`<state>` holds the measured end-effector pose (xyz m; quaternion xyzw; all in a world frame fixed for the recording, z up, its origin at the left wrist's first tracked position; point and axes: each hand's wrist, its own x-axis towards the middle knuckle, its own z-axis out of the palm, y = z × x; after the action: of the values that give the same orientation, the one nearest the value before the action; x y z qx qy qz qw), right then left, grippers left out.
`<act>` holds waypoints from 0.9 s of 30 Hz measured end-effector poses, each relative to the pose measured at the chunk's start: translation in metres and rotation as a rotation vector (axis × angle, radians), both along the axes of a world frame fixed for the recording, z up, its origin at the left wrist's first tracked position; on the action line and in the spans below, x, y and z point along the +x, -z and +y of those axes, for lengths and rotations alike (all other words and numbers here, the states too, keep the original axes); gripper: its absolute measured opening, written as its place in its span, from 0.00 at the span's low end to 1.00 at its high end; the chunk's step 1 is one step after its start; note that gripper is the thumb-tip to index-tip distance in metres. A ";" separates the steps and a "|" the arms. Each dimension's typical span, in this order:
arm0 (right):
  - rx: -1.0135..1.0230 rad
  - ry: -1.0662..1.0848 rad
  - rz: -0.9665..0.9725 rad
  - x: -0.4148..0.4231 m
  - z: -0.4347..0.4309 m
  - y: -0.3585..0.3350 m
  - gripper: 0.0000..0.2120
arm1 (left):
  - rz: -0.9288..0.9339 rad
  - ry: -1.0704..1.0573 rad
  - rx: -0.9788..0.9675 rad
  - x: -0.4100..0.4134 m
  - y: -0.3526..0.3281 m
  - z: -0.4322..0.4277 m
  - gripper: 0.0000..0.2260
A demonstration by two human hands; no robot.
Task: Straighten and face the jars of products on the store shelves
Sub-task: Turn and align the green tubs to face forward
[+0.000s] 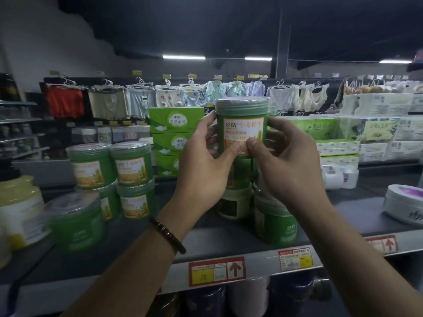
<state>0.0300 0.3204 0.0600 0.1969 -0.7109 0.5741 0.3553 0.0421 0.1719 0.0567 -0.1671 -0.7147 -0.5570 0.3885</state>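
Note:
A green jar [242, 124] with an orange and white label faces me, held upright above other jars on the top shelf [206, 239]. My left hand [203, 165] grips its left side, thumb on the label's lower edge. My right hand [286, 161] grips its right side, thumb pressed on the label too. Below it stand a pale green jar [235, 202] and a green jar [274, 225] turned so its side faces out. To the left, stacked green jars [134, 165] show their labels, and one blurred green jar [75, 223] sits nearer the front.
A yellow and white pump bottle [20, 209] stands at the far left, a flat white tub [405, 204] at the far right. Green tissue boxes [174, 133] and paper packs [366, 133] sit behind. Price tags [217, 271] line the shelf edge; dark jars fill the shelf below.

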 end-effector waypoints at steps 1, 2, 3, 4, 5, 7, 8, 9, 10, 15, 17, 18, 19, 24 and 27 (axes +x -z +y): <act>0.001 -0.001 0.001 0.000 -0.005 0.001 0.22 | -0.001 -0.011 -0.003 0.000 0.001 -0.006 0.32; -0.002 -0.005 0.002 0.000 -0.010 0.002 0.22 | -0.001 -0.023 -0.007 0.000 0.002 -0.011 0.32; -0.004 -0.016 -0.002 -0.001 -0.015 0.003 0.24 | -0.001 -0.036 -0.009 0.000 0.004 -0.016 0.32; -0.003 -0.031 -0.008 -0.001 -0.020 0.004 0.25 | -0.003 -0.050 -0.011 0.000 0.005 -0.022 0.33; 0.004 -0.040 -0.015 -0.002 -0.024 0.006 0.26 | -0.006 -0.059 -0.013 0.001 0.007 -0.027 0.33; 0.026 -0.049 -0.027 -0.004 -0.032 0.010 0.24 | -0.023 -0.080 -0.014 0.003 0.011 -0.037 0.34; 0.039 -0.051 -0.034 -0.004 -0.037 0.012 0.23 | -0.029 -0.091 -0.014 0.004 0.014 -0.043 0.34; 0.053 -0.051 -0.037 -0.004 -0.041 0.016 0.22 | -0.034 -0.099 -0.011 0.005 0.018 -0.048 0.34; 0.067 -0.050 -0.040 -0.004 -0.046 0.018 0.22 | -0.037 -0.108 -0.004 0.006 0.022 -0.053 0.34; 0.126 -0.066 -0.069 -0.003 -0.071 0.033 0.23 | -0.089 -0.164 0.036 0.010 0.042 -0.077 0.32; 0.153 -0.060 -0.076 -0.003 -0.079 0.040 0.22 | -0.094 -0.178 0.042 0.012 0.048 -0.083 0.31; 0.159 -0.061 -0.076 -0.003 -0.083 0.043 0.21 | -0.097 -0.188 0.040 0.013 0.051 -0.085 0.31; 0.164 -0.062 -0.081 -0.004 -0.086 0.045 0.22 | -0.104 -0.193 0.037 0.013 0.053 -0.087 0.31; 0.170 -0.062 -0.123 -0.011 -0.101 0.056 0.25 | -0.132 -0.208 0.022 0.014 0.063 -0.095 0.30; 0.176 -0.093 -0.149 -0.013 -0.109 0.065 0.23 | -0.141 -0.224 0.022 0.014 0.073 -0.099 0.30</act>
<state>0.0168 0.2118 -0.0050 0.2171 -0.7730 0.5384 0.2558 0.0560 0.0730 -0.0164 -0.0423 -0.7484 -0.5284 0.3987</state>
